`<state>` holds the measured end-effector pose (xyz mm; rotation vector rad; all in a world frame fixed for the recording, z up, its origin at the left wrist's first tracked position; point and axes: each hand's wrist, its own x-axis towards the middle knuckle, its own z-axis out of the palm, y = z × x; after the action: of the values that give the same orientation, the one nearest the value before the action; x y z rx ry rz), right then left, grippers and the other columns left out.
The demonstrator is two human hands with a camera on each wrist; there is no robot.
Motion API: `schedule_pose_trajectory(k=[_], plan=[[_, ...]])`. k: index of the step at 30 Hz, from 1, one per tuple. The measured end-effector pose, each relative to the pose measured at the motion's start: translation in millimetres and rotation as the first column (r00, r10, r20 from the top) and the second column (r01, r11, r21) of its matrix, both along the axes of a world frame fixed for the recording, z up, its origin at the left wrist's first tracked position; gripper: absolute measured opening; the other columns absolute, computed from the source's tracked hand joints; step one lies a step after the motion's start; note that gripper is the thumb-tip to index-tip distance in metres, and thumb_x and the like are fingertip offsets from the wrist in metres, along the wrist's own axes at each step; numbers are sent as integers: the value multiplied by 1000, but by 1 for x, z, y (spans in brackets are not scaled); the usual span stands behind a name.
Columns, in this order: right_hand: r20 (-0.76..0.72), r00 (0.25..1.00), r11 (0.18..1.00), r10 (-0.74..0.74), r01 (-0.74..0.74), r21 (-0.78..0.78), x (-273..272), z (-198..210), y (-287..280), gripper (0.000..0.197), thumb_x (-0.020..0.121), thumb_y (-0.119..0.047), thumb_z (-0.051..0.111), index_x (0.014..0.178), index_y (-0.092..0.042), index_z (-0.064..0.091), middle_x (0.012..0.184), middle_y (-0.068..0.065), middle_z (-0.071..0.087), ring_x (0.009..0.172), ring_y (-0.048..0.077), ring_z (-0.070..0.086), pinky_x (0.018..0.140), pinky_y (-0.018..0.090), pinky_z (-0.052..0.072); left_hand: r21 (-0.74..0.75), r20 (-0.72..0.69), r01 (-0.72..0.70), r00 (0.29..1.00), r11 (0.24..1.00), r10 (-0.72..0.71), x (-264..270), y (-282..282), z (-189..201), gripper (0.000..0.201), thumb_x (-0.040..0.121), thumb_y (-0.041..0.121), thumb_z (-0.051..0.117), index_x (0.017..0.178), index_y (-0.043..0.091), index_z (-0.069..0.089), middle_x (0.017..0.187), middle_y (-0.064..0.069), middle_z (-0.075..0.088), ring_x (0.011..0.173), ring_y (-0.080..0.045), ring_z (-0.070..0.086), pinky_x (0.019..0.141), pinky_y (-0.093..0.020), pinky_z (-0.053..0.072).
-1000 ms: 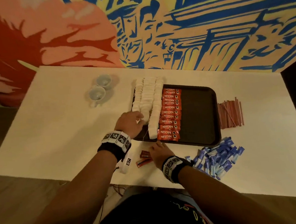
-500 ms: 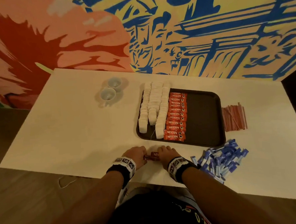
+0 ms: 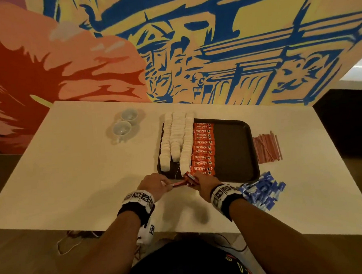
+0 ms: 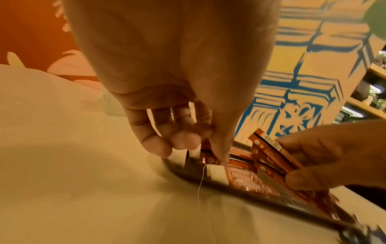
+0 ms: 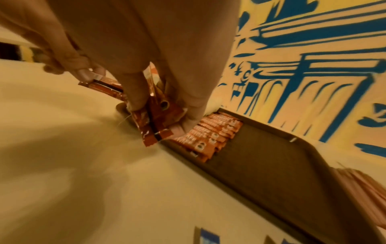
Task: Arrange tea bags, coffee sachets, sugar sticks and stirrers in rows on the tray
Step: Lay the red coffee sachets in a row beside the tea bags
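White table (image 3: 77,185); tray (image 3: 234,154) of "NESCAFE CLASSIC" sachets (image 3: 203,148).

Both forearms reach up from the bottom of the head view, each wrist wearing a black band with patterned markers. The left hand (image 3: 154,184) and right hand (image 3: 204,183) meet at the centre of the frame, just below it. The left thumb and fingers (image 4: 183,138) pinch one coffee sachet (image 4: 207,159); the right hand's curled fingers (image 5: 133,92) grip a small bundle of sachets (image 5: 155,122).
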<state>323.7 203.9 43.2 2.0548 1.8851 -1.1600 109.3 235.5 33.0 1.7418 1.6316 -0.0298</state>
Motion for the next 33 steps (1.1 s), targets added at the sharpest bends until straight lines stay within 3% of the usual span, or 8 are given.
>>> schedule_pose_trajectory(k=[5,7,10,14,20,24,27,33], plan=[[-236,946,974,-220,225,-6,13,42,18,49,106,-17,47,153,-18,33,145,3,44,134,30,46,104,19,36,102,215,-140,970,985,115,4,16,37,8,89,35,70,91,27,70,69,10,71,71,-4,69,79,-29,57],[-327,890,944,-318,330,-20,15,55,30,41,104,-27,48,145,-20,44,141,10,54,123,31,56,107,31,44,116,356,-194,924,974,142,11,21,57,13,90,35,72,96,23,70,73,9,73,67,3,69,69,-18,55],[-418,781,867,-465,497,-36,32,56,56,31,98,-45,41,105,-23,61,119,13,67,101,30,66,99,49,52,143,520,-266,839,953,156,25,30,92,22,89,43,72,96,23,71,82,6,76,72,-6,72,63,-18,53],[-595,597,724,-538,689,38,32,126,62,49,107,-45,31,71,-19,52,71,6,61,66,22,57,69,36,45,185,707,-349,697,919,122,38,48,134,10,92,27,72,91,17,72,84,1,77,76,-13,75,77,-30,55],[-765,453,648,-458,759,61,45,187,70,68,69,-94,48,62,-27,42,48,-9,38,46,13,35,59,32,34,171,849,-325,528,930,28,52,66,199,30,91,5,71,118,14,63,83,-19,75,80,-25,75,76,-27,58],[-836,406,688,-368,724,49,51,226,73,49,74,-62,79,66,-22,51,53,-4,34,44,13,33,60,34,39,176,865,-307,502,935,3,61,75,231,31,90,9,73,120,10,64,86,-12,77,84,-24,75,87,-37,59],[-855,430,743,-289,664,83,54,241,67,29,84,-39,79,95,-13,75,55,-4,37,48,10,35,53,27,41,172,888,-318,460,932,-6,69,75,248,22,90,11,73,112,8,68,90,-8,78,85,-27,75,84,-39,58],[-910,373,666,-182,727,165,50,241,54,10,85,-18,80,83,-9,75,83,3,75,62,8,58,53,26,45,144,916,-349,402,926,9,68,63,256,16,92,18,71,104,8,74,89,-7,77,84,-25,72,74,-33,58]])
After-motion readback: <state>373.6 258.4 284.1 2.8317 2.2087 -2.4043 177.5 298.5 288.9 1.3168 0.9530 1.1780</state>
